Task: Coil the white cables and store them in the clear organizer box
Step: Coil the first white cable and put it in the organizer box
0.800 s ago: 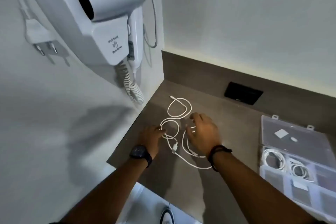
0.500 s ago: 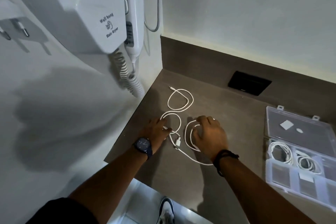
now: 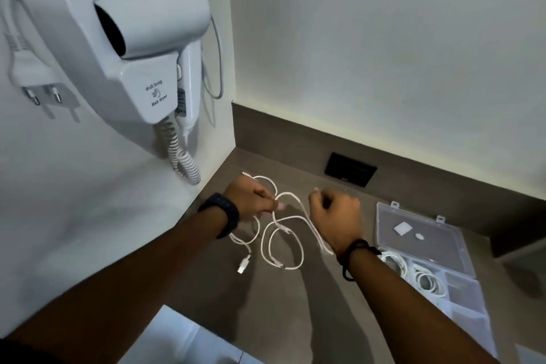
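Note:
A white cable (image 3: 282,241) hangs in loose loops between my two hands above the brown counter (image 3: 274,298). My left hand (image 3: 251,198), with a dark watch on the wrist, pinches one stretch of it. My right hand (image 3: 335,214), a black cord at its wrist, is closed around another stretch that trails down past the wrist. A second white cable (image 3: 246,248) lies under my left wrist, its plug end (image 3: 243,264) flat on the counter. The clear organizer box (image 3: 461,248) stands open at the right, with two coiled white cables (image 3: 425,279) in its compartments.
A white wall-hung hair dryer (image 3: 133,47) with a curly cord (image 3: 183,162) is fixed to the left wall, a loose plug (image 3: 38,80) beside it. A black socket plate (image 3: 350,173) sits in the counter's back upstand. The counter's near edge drops to a pale floor.
Both hands have lifted off the counter and closed on the white cable, raising its loops. Before, they lay flat on the cables. The head camera has tilted.

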A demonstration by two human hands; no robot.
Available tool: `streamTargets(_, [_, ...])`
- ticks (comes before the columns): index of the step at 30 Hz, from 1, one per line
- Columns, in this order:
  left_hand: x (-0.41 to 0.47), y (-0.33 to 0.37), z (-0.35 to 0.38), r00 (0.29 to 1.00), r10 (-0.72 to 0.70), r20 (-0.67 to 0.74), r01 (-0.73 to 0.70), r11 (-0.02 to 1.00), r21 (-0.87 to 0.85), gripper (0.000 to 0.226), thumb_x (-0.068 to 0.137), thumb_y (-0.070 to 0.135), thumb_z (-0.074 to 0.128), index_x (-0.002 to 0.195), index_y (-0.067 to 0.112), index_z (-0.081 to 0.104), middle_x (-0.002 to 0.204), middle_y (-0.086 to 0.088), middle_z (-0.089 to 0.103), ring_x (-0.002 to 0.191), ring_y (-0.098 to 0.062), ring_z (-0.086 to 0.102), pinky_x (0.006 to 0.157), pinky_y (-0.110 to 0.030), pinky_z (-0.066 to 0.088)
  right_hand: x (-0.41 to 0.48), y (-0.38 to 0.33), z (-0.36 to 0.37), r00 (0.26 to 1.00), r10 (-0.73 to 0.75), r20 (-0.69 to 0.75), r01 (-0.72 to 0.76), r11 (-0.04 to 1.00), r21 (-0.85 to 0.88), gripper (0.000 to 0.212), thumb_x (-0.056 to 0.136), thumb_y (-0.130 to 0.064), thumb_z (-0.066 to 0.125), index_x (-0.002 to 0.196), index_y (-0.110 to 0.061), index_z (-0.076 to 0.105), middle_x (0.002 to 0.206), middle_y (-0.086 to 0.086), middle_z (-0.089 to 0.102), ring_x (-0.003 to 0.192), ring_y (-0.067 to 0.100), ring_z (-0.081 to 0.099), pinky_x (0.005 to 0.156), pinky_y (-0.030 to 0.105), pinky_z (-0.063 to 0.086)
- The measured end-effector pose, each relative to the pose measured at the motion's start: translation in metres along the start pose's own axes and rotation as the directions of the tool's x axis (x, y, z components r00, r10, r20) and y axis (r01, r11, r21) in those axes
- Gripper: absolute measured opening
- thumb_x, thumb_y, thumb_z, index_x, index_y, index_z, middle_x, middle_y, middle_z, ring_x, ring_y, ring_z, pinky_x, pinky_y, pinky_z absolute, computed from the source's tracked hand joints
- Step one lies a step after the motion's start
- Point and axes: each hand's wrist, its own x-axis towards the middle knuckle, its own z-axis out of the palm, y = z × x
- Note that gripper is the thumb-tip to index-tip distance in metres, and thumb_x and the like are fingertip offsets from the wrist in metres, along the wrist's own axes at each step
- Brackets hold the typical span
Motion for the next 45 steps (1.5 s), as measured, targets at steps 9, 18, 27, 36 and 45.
streamTargets(9, [-0.038,0.093,0.061,0.948,0.313,-0.058,-0.314,0.949,-0.004,0.021,0.051,0.023,0.089,0.048,0.029,0.069,0.048,0.014,0.066,0.045,0.006,0.055,0.049,-0.012,0.045,0.026,-0.023,-0.091,0.851,0.312,0.422,-0.483,0.781,0.397,0.032,0.083,-0.031,0.064,0.06,-0.009,0.066,0.056,0.011,0.065,0.051,0.023,0.057,0.051,0.025,0.045])
streamTargets(18, [-0.035,0.136,0.074,0.824,0.481,-0.3,-0.447,0.877,0.178,0.083,0.06,0.028,0.085,0.132,0.024,0.045,0.137,-0.001,0.044,0.125,-0.018,0.041,0.104,-0.035,0.037,0.027,-0.042,-0.171,0.928,0.1,0.359,-0.33,0.67,0.665,0.028,0.099,-0.022,0.043,0.079,-0.011,0.059,0.038,-0.008,0.031,0.032,0.009,0.027,0.037,0.02,0.03])
streamTargets(27, [-0.034,0.217,0.068,0.791,0.574,-0.212,-0.608,0.777,-0.164,0.056,0.094,0.003,0.04,0.056,0.037,0.064,0.042,0.018,0.047,0.053,-0.004,0.042,0.057,-0.019,0.037,0.009,-0.086,-0.235,0.682,-0.488,0.545,-0.373,0.408,0.833,0.042,0.094,-0.039,0.042,0.128,-0.017,0.056,0.045,-0.008,0.024,0.039,0.008,0.012,0.036,0.02,0.015])
streamTargets(36, [-0.045,0.229,0.072,0.77,0.634,-0.068,-0.625,0.73,-0.277,0.041,0.099,0.016,0.032,0.061,0.01,0.043,0.048,0.006,0.041,0.054,-0.011,0.039,0.049,-0.015,0.031,0.005,-0.13,-0.264,0.722,-0.673,0.157,-0.059,0.167,0.984,0.048,0.096,-0.021,0.037,0.143,-0.03,0.03,0.044,-0.007,0.033,0.04,0.01,0.019,0.042,0.026,0.018])
streamTargets(45, [-0.051,0.215,0.043,0.686,0.716,-0.131,-0.711,0.697,0.09,0.053,0.083,0.058,0.038,0.043,0.023,0.032,0.04,0.01,0.031,0.044,-0.007,0.027,0.047,-0.019,0.025,0.043,-0.097,-0.278,0.759,-0.059,-0.649,0.348,0.879,0.327,0.063,0.096,-0.011,0.044,0.146,-0.009,0.005,0.061,-0.006,0.047,0.057,-0.013,0.053,0.068,-0.002,0.036])
